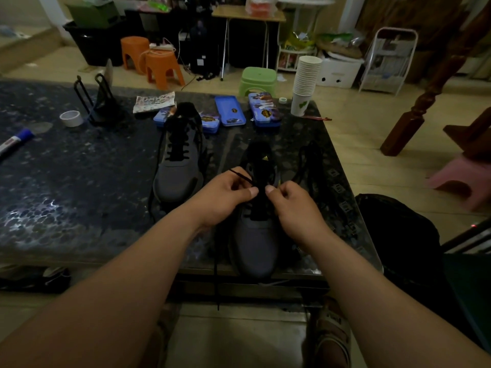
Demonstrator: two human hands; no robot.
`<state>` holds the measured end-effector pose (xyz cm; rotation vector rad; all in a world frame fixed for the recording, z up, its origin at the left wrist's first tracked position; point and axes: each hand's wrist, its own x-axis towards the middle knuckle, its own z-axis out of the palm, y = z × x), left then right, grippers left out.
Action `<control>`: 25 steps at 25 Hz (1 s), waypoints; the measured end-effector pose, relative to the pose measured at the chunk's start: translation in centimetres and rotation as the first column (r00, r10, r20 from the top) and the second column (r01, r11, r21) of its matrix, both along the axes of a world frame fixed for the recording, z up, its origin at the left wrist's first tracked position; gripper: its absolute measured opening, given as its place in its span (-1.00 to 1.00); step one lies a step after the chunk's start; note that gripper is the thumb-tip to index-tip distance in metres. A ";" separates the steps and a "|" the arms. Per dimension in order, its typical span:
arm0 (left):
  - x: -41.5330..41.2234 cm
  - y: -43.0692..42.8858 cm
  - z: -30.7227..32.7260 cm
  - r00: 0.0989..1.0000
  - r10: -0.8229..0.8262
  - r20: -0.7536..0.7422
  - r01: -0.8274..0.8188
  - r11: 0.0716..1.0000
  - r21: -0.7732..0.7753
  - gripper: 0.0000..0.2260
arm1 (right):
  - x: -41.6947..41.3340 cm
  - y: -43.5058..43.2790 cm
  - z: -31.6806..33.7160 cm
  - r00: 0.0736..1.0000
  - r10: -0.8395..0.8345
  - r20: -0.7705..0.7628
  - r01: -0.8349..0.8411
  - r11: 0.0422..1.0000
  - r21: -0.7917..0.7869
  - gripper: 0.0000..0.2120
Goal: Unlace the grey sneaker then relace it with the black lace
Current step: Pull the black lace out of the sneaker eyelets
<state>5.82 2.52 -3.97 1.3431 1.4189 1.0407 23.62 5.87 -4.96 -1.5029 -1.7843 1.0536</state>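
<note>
Two bare forearms reach in from the bottom of the view, over a sandalled foot (332, 333) on the floor. Just below the hands, the rounded toe of the grey sneaker (255, 243) sits at the near edge of the table (66, 181), heel pointing away.

The left hand (225, 195) pinches a strand of the black lace (240, 175) between thumb and forefinger, and its free end pokes up and away past the knuckles. The right hand (292, 205) is curled with its thumb tip at the middle lace rows. Dark lace on a dark tongue hides whether it actually has a strand, so I cannot tell.

The lace looks thin, limp and light, so it should slide easily but flop. It is best taken near the stiff tip for threading, with the soft fabric upper steadied beside the eyelets.

Beyond and left of the left hand lies a second sneaker (178, 171), already laced. Farther out are blue tins (229, 111), and beyond the right hand a stack of paper cups (307, 75).
</note>
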 end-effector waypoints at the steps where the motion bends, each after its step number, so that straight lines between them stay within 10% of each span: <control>1: 0.1 -0.1 -0.3 0.996 0.018 0.087 -0.018 1.000 0.003 -0.93 | -0.1 0.0 -0.2 1.000 -0.002 -0.004 0.002 1.000 -0.002 -0.61; 11: 1.5 -1.0 -1.8 0.875 0.202 0.440 -0.199 0.978 -0.054 -0.87 | 0.8 -0.6 -0.1 0.810 -0.250 -0.530 -0.070 0.857 -0.510 -0.76; 15: 0.7 -0.9 -1.0 0.953 0.120 0.277 -0.125 0.992 0.002 -0.93 | 0.6 -0.7 0.2 0.892 -0.174 -0.418 0.002 0.925 -0.380 -0.73; 20: 0.9 -0.7 -0.9 0.896 0.299 -0.330 -0.181 0.922 0.342 -0.88 | -0.7 0.3 0.7 0.997 -0.044 -0.067 0.048 0.997 0.061 -0.69; 25: 2.2 -0.4 -0.7 0.884 0.367 -0.289 -0.262 0.902 0.345 -0.85 | -1.3 0.3 1.0 0.959 -0.118 -0.257 0.098 0.991 -0.088 -0.77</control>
